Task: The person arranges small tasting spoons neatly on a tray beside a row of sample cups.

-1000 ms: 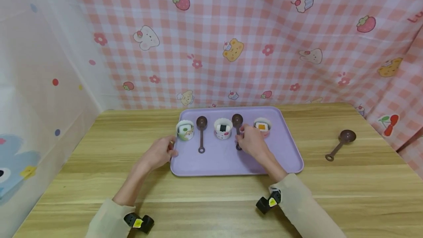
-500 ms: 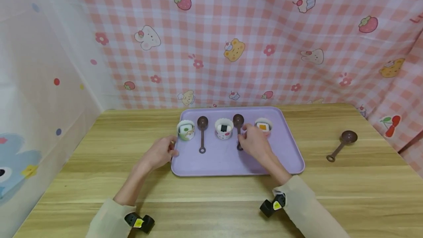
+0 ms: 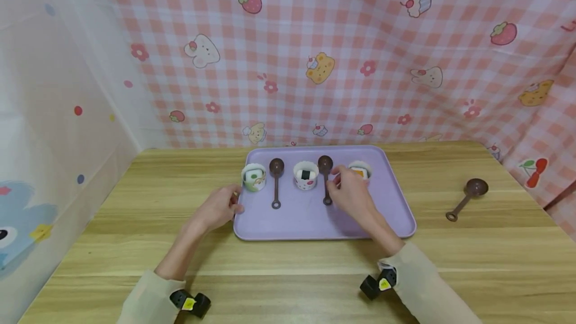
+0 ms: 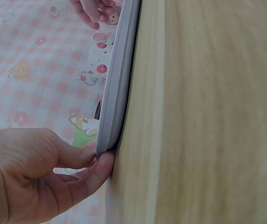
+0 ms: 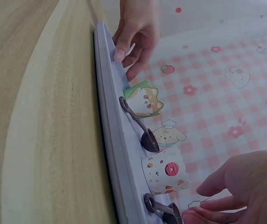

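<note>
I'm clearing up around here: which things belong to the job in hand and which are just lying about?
Likely in the job:
tray, pinched by the left hand
two spoons on it, the right hand close to one
three cups with pieces inside

Apparently just lying about:
third spoon, on the table right of the tray, though it may be wanted too

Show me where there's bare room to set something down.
Bare table: between the tray and far-right spoon; also in front of the tray, between the sleeves. Bare tray: its front strip, nearer the person than the spoon handles. Crowded: the tray's back, where three cups and two spoons alternate, the right hand among them.
</note>
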